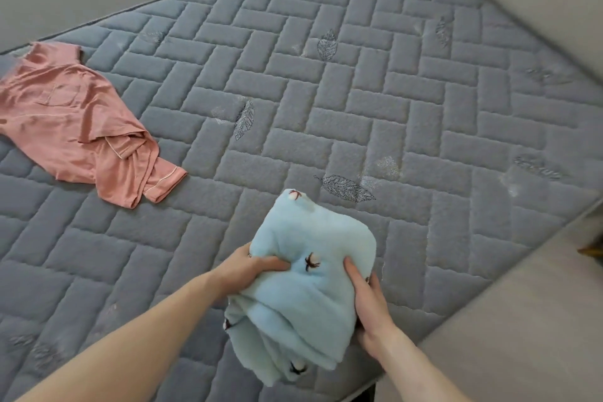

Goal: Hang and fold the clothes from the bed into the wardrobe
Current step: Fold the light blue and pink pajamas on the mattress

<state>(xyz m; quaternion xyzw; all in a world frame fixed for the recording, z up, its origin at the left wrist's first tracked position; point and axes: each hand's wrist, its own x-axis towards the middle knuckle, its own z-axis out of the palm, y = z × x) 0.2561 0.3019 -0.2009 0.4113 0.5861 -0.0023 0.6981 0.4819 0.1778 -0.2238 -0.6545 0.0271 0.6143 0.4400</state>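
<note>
We hold the folded pale blue fleece garment (300, 290) over the near edge of the grey quilted bed (326, 91). It looks soft, thick and light, likely to slump open unless gripped through all layers at both sides. Our left hand (251, 266) bunches its left edge; our right hand (368, 310) clamps the right edge, fingers on top. 1 salmon pink satin pyjama shirt (81, 121) lies crumpled far left.

I note two bare forearms, no sleeves in view; left hand (248, 268) and right hand (370, 307) without rings, watch, or gloves.
</note>
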